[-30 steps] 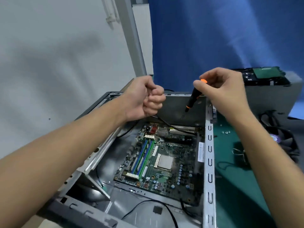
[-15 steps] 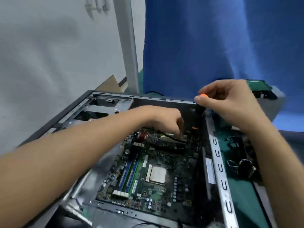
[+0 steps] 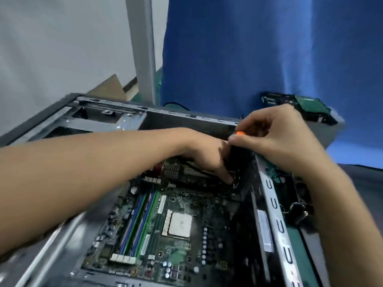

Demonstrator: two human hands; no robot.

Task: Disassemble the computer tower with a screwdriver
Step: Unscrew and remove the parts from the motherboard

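The computer tower (image 3: pixel 107 119) lies on its side with the panel off and fills the lower half of the view, from 9 o'clock round to 4 o'clock. Its motherboard (image 3: pixel 186 253) faces up, with the square processor (image 3: pixel 179 223) near the middle and the blue and green memory slots (image 3: pixel 138 220) just beside it at 9 o'clock.

The screwdriver (image 3: pixel 238 150), black with an orange cap, stands almost upright over the board's corner at 1 o'clock from the processor, close to the tower's right wall. The right hand (image 3: pixel 275 139) grips the top of its handle, thumb and fingers curled tightly round it just below the cap.

The left hand (image 3: pixel 209 154) reaches in across the case from 9 o'clock. Its fingers are held together and point down, with the tips at the board beside the lower end of the screwdriver. Motion blur hides that spot, so it may be that they steady the shaft, but I cannot tell whether they pinch anything.

Beyond the tower, a hard drive (image 3: pixel 302 106) sits at 2 o'clock in front of a blue curtain (image 3: pixel 259 48), and a metal post (image 3: pixel 143 48) rises at 11 o'clock.
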